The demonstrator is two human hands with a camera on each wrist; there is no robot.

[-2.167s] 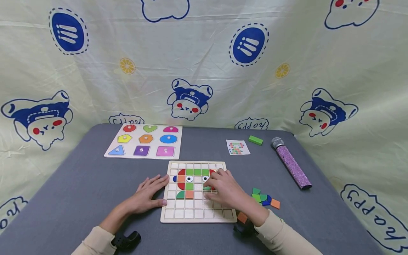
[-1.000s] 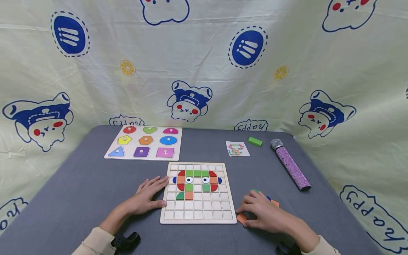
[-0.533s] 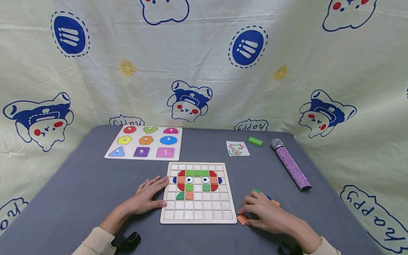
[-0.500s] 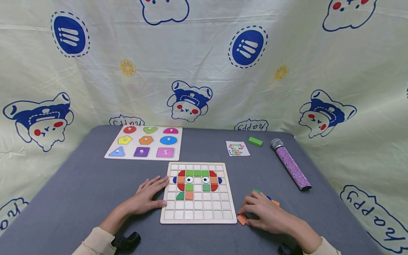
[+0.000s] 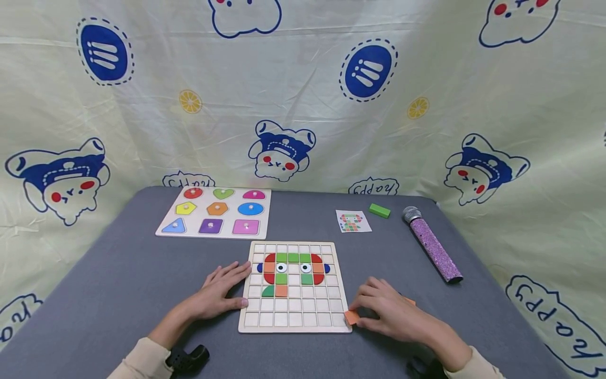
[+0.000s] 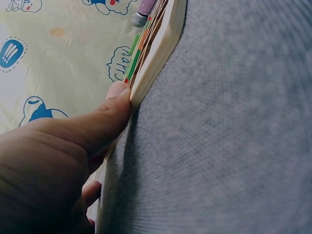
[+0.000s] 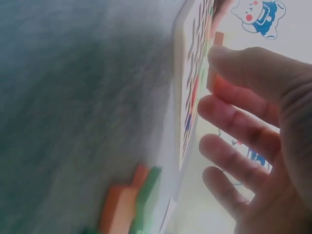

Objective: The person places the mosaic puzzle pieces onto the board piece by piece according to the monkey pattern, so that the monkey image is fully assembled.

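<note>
My right hand [image 5: 393,309] pinches an orange square tile [image 5: 351,317] between thumb and forefinger, at the lower right corner of the wooden grid board [image 5: 294,319]. In the right wrist view the orange tile [image 7: 219,38] stands on edge, the other fingers spread loosely. My left hand [image 5: 221,292] rests against the board's left edge with fairly straight fingers; in the left wrist view its thumb [image 6: 117,92] touches the rim. On the board, red, orange, green and blue tiles and two eye tiles [image 5: 281,268] fill some upper cells, with a green quarter-round [image 5: 268,291] and an orange square [image 5: 281,290] below.
Loose tiles [image 7: 119,207] lie under and beside my right hand, mostly hidden in the head view. Behind the board are a pegged shape puzzle [image 5: 213,212], a small pattern card [image 5: 353,221] and a green block [image 5: 380,210]. A glittery purple microphone [image 5: 434,247] lies at right.
My right hand left the board and went down right to the loose tiles. It now pinches the orange tile, lifted and shifted left to the board's corner. My left hand stays put.
</note>
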